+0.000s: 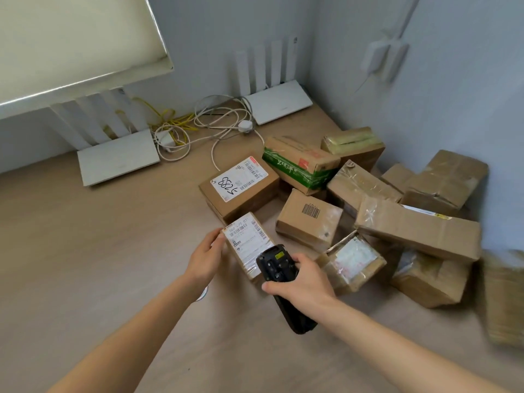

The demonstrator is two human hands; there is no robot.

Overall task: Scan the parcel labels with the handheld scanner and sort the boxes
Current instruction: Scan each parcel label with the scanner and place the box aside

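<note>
Our left hand [204, 259] grips a labelled small box [247, 245]; our right hand [304, 282] grasps the scanner [279, 268]; behind, a box label [239, 178] reads "5288".

The scanner [279, 272] hides the held box's [243, 251] lower label corner.

At frame centre, the left hand [204, 258] holds a small labelled box [247, 245]; the right hand [304, 282] grips a black scanner [279, 268] over its label, other boxes [397, 211] piled right.

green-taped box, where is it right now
In the head view, the green-taped box sits right of centre in the pile, just right of the box with the handwritten label, near the white cables.
</note>
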